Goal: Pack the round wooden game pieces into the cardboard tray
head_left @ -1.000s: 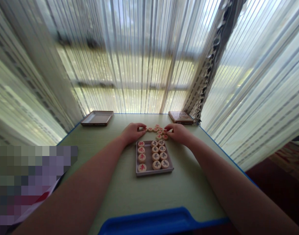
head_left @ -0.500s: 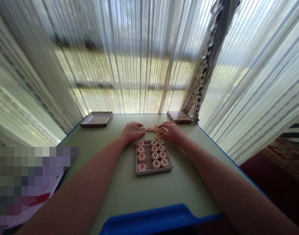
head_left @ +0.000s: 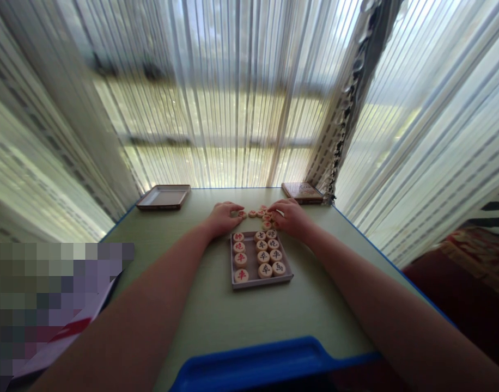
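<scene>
Thumb and forefinger of my left hand (head_left: 224,219) are closed about a round wooden Chinese chess piece (head_left: 242,214) on the table. My right hand (head_left: 291,218) curls over the right side of a loose cluster of Chinese chess pieces with red marks (head_left: 266,218), its fingertips closed on one that is mostly hidden. Nearer to me, between my forearms, lies a shallow open box (head_left: 251,272). Red-marked pieces (head_left: 241,259) form a column along its left side. Two columns of dark-marked pieces (head_left: 264,257) fill its right side, with a bare strip between.
An open, shallow tray-like lid (head_left: 163,206) lies at the far left of the green table (head_left: 217,313). A flat brown box (head_left: 302,191) rests at the far right. A blue raised edge (head_left: 249,362) runs along the front. Sheer curtains (head_left: 233,120) hang behind.
The view has shifted slightly, so the box and table appear a little further right and higher. My left finger and thumb have closed in on the piece between them. The boxed pieces are unchanged.
</scene>
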Demonstrator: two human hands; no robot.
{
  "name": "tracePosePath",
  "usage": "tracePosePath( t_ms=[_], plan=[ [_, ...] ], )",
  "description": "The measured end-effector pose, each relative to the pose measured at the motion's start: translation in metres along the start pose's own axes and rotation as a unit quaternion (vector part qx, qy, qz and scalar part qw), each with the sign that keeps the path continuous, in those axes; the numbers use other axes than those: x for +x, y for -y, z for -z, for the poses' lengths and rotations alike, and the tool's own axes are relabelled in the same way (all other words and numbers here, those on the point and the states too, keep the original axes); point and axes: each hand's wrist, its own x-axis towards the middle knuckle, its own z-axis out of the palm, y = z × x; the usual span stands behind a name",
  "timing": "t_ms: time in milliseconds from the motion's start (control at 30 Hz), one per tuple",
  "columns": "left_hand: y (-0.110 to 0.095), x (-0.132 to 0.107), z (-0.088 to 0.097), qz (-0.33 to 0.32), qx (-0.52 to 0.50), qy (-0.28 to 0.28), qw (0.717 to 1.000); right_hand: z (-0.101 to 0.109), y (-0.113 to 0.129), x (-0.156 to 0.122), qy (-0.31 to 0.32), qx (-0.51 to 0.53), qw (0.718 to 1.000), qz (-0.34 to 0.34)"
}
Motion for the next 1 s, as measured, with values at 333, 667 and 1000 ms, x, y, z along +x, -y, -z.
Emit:
tracePosePath(
  t_ms=[333, 667, 1000],
  plan=[
    [0.003, -0.001, -0.003, 0.051, -0.044, -0.028, 0.997, 0.015, -0.007, 0.0, 0.004, 0.041, 0.996, -0.08],
    [-0.001, -0.002, -0.002, 0.062, -0.053, -0.034, 0.996, 0.015, 0.0, 0.0, 0.113, 0.092, 0.989, -0.022],
    [0.001, -0.003, -0.004, 0.049, -0.038, -0.044, 0.997, 0.013, -0.001, 0.001, 0.07, 0.059, 0.995, -0.024]
  ],
)
